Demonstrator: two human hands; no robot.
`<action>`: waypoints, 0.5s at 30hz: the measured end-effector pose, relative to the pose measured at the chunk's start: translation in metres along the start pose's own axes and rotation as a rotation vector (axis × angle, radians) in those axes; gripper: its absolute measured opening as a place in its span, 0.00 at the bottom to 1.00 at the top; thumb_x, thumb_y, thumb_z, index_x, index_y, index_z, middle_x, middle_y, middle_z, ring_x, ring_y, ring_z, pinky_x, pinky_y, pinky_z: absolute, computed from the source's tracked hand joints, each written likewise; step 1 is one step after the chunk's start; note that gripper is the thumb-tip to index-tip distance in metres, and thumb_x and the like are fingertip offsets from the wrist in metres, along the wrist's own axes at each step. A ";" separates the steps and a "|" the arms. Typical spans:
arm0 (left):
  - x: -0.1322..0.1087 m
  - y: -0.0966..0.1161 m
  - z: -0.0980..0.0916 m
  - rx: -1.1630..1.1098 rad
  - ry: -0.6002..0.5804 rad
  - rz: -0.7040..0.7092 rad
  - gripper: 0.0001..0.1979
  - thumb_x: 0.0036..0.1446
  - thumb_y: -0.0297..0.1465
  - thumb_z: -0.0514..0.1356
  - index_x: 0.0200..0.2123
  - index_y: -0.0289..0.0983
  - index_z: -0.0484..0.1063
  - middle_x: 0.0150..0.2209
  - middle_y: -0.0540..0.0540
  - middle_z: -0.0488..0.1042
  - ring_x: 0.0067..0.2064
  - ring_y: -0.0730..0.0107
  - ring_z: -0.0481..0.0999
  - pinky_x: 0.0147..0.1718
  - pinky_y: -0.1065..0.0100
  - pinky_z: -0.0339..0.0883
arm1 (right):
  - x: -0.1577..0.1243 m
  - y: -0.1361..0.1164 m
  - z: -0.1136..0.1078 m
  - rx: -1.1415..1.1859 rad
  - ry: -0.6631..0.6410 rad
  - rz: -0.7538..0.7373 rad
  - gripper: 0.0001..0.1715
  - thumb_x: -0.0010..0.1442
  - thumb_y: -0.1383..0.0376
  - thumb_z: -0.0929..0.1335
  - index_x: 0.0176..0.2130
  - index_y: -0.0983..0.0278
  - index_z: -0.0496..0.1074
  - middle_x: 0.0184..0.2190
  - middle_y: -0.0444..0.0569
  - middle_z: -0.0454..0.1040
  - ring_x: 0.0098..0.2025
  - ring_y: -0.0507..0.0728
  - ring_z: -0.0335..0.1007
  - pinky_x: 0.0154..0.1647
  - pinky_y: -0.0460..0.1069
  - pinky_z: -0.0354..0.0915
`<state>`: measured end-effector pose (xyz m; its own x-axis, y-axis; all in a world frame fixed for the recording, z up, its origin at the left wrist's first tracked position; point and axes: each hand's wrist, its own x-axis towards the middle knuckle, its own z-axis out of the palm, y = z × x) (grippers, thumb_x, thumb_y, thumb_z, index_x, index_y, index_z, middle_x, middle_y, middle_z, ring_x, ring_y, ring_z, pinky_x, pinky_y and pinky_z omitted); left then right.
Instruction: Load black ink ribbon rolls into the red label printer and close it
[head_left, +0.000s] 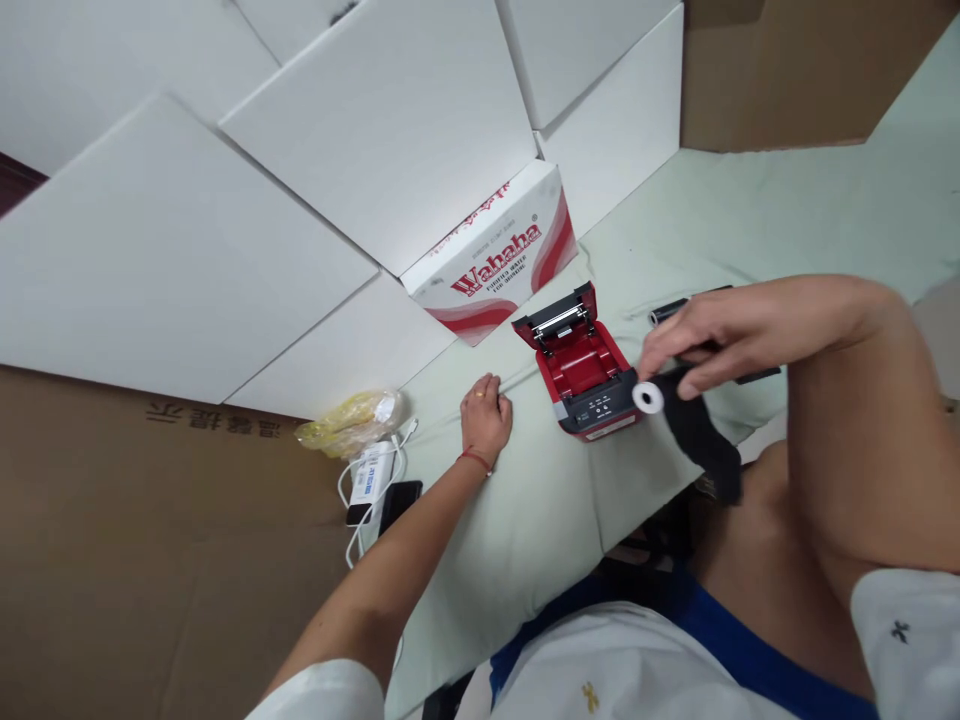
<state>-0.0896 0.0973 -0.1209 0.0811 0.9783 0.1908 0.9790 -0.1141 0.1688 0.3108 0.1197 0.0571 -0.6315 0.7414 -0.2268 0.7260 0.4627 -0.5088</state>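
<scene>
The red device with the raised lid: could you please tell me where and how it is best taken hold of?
I'd grip the red device by its body's side walls, coming from left and right: they look straight and roughly parallel, whereas the raised lid seems hinged and could swing.

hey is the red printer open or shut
Open: the printer's lid stands raised and tipped back, leaving the red bay inside in plain view.

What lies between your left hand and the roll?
The open printer lies between the left hand and the roll, as the head view shows.
</scene>
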 end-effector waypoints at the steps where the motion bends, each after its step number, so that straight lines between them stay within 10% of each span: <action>1: 0.000 0.000 0.000 0.000 0.003 -0.004 0.24 0.68 0.30 0.50 0.62 0.33 0.73 0.66 0.32 0.72 0.68 0.47 0.70 0.67 0.45 0.64 | 0.006 -0.009 -0.003 0.043 -0.111 -0.095 0.16 0.63 0.60 0.71 0.50 0.55 0.83 0.39 0.43 0.83 0.34 0.53 0.74 0.39 0.47 0.65; 4: -0.001 0.000 0.001 -0.002 0.015 -0.014 0.23 0.67 0.29 0.50 0.61 0.34 0.73 0.66 0.33 0.73 0.68 0.48 0.71 0.66 0.45 0.65 | 0.034 -0.033 0.003 0.032 -0.157 -0.192 0.20 0.63 0.66 0.69 0.53 0.57 0.80 0.44 0.46 0.83 0.41 0.56 0.76 0.41 0.48 0.65; 15: -0.001 0.001 -0.001 -0.005 0.011 -0.012 0.23 0.66 0.28 0.51 0.61 0.32 0.74 0.65 0.33 0.73 0.68 0.48 0.71 0.67 0.47 0.64 | 0.091 -0.079 0.059 -0.248 -0.009 0.211 0.23 0.62 0.74 0.63 0.53 0.68 0.78 0.50 0.65 0.81 0.51 0.68 0.79 0.42 0.54 0.68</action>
<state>-0.0886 0.0956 -0.1196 0.0677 0.9777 0.1990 0.9789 -0.1037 0.1762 0.1801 0.1221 0.0276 -0.4615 0.8299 -0.3136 0.8847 0.4044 -0.2319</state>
